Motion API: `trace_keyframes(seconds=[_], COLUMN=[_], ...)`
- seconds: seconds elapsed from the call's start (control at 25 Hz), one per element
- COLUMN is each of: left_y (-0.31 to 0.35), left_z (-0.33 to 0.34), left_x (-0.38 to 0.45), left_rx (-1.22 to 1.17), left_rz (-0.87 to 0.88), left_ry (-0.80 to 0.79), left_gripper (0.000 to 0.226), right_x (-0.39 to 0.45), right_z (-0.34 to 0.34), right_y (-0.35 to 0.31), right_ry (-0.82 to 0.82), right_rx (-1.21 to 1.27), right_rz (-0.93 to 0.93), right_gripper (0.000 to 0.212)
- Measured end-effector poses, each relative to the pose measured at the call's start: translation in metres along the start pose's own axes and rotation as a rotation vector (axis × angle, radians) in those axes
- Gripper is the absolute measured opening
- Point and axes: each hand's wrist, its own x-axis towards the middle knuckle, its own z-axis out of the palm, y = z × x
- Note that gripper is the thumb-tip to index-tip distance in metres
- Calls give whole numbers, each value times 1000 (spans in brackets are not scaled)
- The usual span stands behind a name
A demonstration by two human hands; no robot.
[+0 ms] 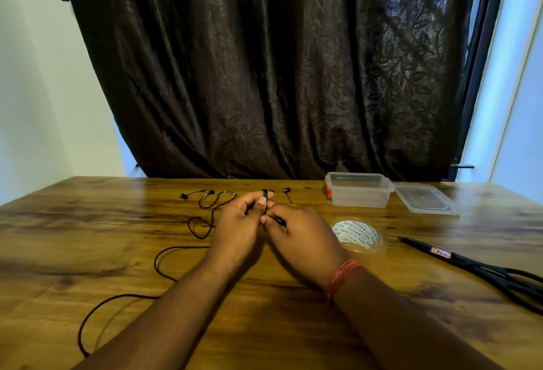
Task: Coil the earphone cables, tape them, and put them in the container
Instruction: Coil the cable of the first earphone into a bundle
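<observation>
A black earphone cable (164,252) trails in loose loops over the wooden table (88,222) to the left of my hands. My left hand (238,222) pinches one end of the cable upright near an earbud. My right hand (299,237) touches it from the right and holds a short stretch of the same cable. One earbud (184,196) lies at the far left and another earbud (286,190) just beyond my hands. A roll of clear tape (357,234) lies right of my right hand. The clear plastic container (359,190) stands open at the back right.
The container's lid (424,198) lies flat beside the container. Black scissors (482,267) lie along the right edge of the table, blades pointing toward the tape. A dark curtain (279,70) hangs behind the table.
</observation>
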Motion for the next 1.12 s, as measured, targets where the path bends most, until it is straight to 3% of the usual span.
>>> trace_keyframes(seconds=[0.24, 0.4, 0.76, 0.84, 1.04, 1.12], left_y=[2, 4, 14, 15, 16, 16], left_z=[1, 2, -2, -2, -5, -7], left_x=[-5, -7, -11, -10, -2, 2], left_rx=[-2, -147, -501, -623, -808, -819], left_rz=[-34, -71, -183, -180, -131, -117], left_ry=[-153, -244, -339, -329, -214, -158], left_gripper=[22, 22, 21, 22, 26, 27], right_x=[1, 7, 12, 10, 3, -1], right_z=[-11, -14, -10, -7, 8, 7], right_y=[3, 12, 19, 17, 8, 3], right_ry=[205, 282, 321, 283, -91, -150], right_rx=[-26, -35, 263, 230, -77, -158], right_rz=[-21, -13, 32, 22, 17, -24], right_gripper=[10, 3, 12, 19, 23, 25])
